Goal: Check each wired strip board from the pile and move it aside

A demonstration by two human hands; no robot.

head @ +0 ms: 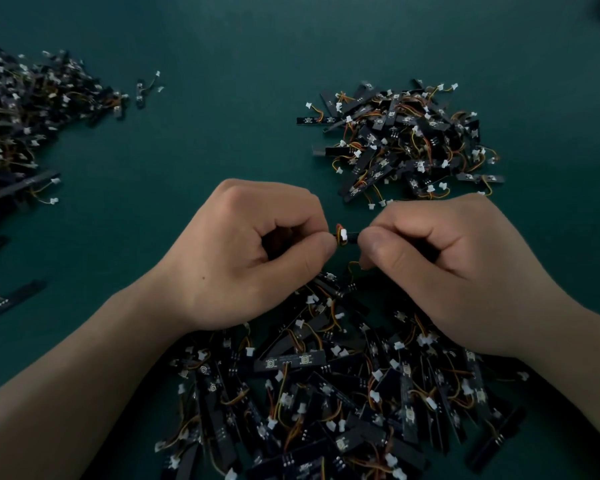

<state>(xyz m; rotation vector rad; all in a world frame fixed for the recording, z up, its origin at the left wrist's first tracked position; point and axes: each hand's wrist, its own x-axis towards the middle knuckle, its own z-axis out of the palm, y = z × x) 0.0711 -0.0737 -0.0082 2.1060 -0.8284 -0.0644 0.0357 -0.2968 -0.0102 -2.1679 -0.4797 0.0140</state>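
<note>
Black strip board — one — pinched by fingers of left hand, right hand; three piles.

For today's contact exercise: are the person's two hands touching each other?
Apart. The head view shows a gap between the left hand and right hand, bridged only by the strip board both pinch.

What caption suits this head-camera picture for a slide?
The left hand and right hand pinch one strip board by the near pile; a right pile and a left pile lie beyond.
</note>
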